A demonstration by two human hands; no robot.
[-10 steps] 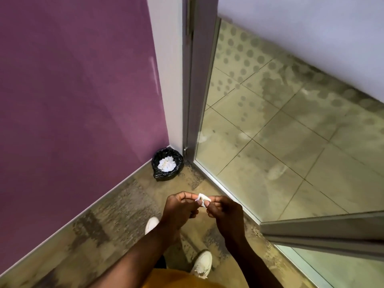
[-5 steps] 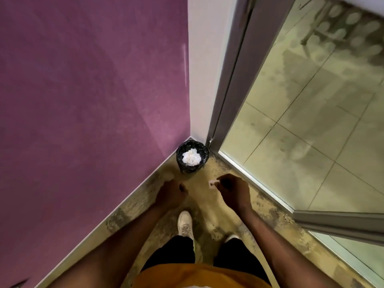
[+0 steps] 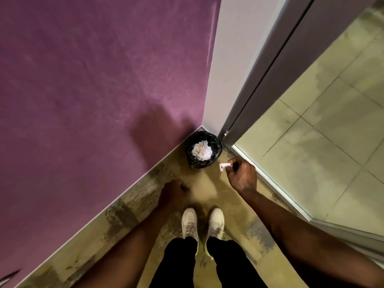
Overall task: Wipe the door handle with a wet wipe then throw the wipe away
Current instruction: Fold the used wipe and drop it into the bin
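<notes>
A small black-lined waste bin (image 3: 216, 146) stands in the floor corner, with crumpled white paper inside. My right hand (image 3: 242, 175) is just to its right and slightly nearer me, pinching a small folded white wipe (image 3: 223, 166) at the fingertips. The wipe hangs beside the bin's rim, not over it. My left hand (image 3: 173, 193) is lower left of the bin, fingers curled with nothing in them. The door handle is out of view.
A purple wall (image 3: 93, 90) runs along the left down to the floor. A grey door frame (image 3: 270, 69) and a glass panel (image 3: 322, 132) close the right side. My white shoes (image 3: 202, 223) stand on the mottled carpet behind the bin.
My hands have parted; the right one alone holds the wipe and has moved toward the bin. The view has tipped down and come closer to the corner.
</notes>
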